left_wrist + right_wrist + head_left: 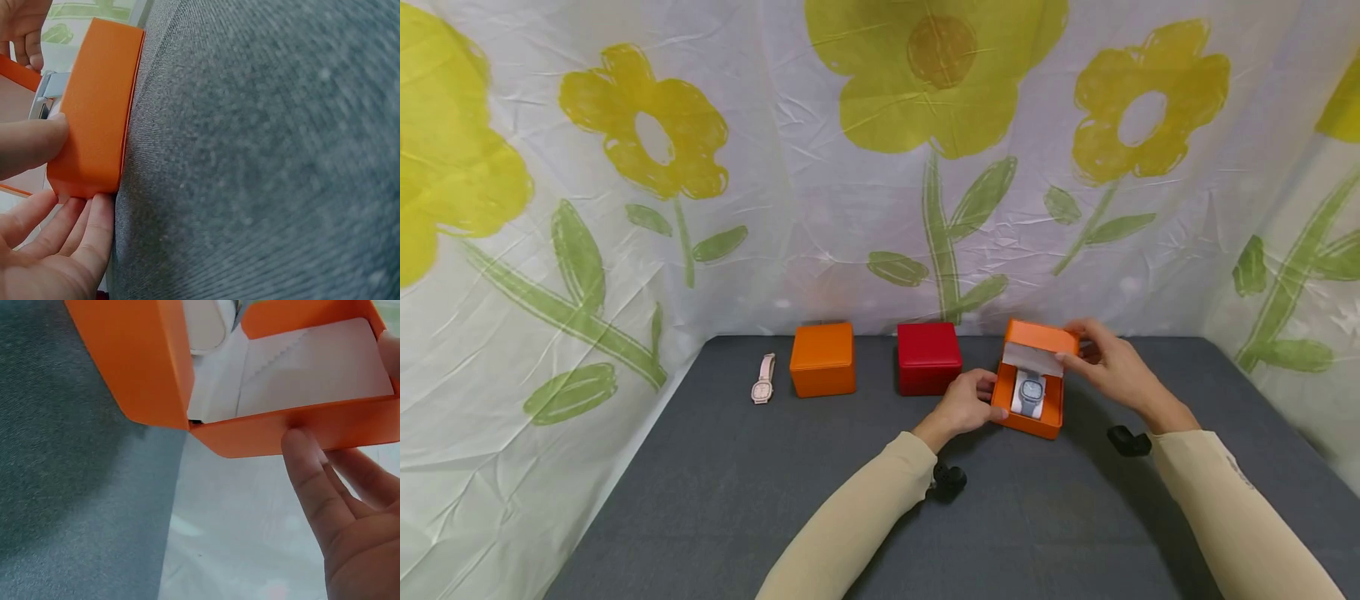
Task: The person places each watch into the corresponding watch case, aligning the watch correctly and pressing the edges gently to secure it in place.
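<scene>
An orange watch box (1030,426) stands at the right of the table with its lid (1043,335) raised. Inside, a watch with a grey-blue strap (1032,390) is wrapped round a white cushion (1018,393). My left hand (964,403) grips the box's lower part at its left side, the thumb (31,145) on the front edge and the fingers against the side wall. With my right hand (1111,363) I hold the lid at its right end. In the right wrist view its fingers (312,478) press the outside of the lid, and the white lining (312,372) shows.
A closed red box (929,360) stands left of the open one, and a closed orange box (823,362) farther left. Beyond that lies a watch with a pink strap (763,382). A flower-patterned curtain (820,208) hangs behind the dark grey table (737,500).
</scene>
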Tool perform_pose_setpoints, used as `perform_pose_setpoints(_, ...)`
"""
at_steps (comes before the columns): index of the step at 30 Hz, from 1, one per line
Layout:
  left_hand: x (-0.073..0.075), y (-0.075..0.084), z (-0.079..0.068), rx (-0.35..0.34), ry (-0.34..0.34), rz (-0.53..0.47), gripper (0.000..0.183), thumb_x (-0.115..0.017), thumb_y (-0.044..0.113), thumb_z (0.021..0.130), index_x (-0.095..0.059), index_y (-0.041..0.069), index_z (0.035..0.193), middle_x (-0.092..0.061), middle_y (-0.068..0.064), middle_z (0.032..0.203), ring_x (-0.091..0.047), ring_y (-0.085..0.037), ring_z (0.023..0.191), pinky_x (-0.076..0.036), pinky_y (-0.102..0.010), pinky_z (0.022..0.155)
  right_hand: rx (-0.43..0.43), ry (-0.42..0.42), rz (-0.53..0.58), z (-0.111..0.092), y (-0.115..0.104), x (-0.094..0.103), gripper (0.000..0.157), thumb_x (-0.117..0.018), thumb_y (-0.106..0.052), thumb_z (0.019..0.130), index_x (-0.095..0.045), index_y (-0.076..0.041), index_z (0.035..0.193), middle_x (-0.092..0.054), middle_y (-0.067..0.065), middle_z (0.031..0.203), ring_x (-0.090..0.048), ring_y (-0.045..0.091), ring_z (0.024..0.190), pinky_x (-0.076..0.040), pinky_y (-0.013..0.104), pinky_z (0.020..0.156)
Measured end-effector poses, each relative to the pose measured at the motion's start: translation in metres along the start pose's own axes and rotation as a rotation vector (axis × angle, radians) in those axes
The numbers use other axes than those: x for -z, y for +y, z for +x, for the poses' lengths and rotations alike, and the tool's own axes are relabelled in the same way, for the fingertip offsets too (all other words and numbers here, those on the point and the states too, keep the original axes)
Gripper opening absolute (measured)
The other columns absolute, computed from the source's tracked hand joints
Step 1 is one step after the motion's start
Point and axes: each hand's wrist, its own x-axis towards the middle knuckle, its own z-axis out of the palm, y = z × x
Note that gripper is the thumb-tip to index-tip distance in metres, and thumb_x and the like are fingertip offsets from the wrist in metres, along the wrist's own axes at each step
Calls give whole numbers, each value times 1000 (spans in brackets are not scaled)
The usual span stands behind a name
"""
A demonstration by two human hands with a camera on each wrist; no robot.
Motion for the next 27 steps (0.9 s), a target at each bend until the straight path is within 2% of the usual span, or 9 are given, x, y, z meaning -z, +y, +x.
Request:
perform_pose_setpoints(4, 1, 0, 0, -14, -2, -7, 68, -81, 6, 75, -49, 10, 134, -60, -5, 113, -61, -17, 100, -52, -29, 82, 39, 6, -16, -3, 0, -2, 44, -61, -34, 94, -47, -9, 127, -58, 17, 113, -61, 33, 94, -51, 52, 79)
perform_pose_setpoints(9, 0, -1, 1, -35, -14, -23, 82, -80, 3, 75, -39, 23, 144, -58, -4, 110, -60, -15, 96, -53, -29, 77, 82, 4, -46, -9, -1, -5, 43, -64, -29, 93, -49, -7, 126, -59, 17, 110, -62, 33, 93, -51, 52, 79)
perform_pose_setpoints(13, 0, -2, 2, -49, -25, -5, 86, -79, 3, 77, -35, 32, 145, -57, -4, 109, -59, -14, 94, -53, -28, 75, 113, 3, -59, -13, -3, -8, 41, -66, -27, 92, -50, -7, 124, -59, 14, 110, -62, 33, 94, -51, 53, 79)
perform_pose_setpoints(20, 3, -1, 1, -68, -50, 20, 87, -78, 4, 78, -31, 32, 145, -58, -5, 107, -60, -15, 93, -53, -27, 74, 154, 37, -94, -17, -2, -13, 43, -68, -26, 90, -51, -6, 124, -55, 12, 113, -59, 28, 93, -50, 52, 78)
perform_pose_setpoints(27, 2, 1, 1, -55, -32, 42, 80, -79, 6, 78, -36, 30, 140, -58, -2, 106, -60, -16, 96, -53, -29, 77, 184, 14, -156, -27, -6, -20, 45, -71, -24, 88, -51, -5, 123, -48, 16, 118, -55, 30, 95, -50, 49, 77)
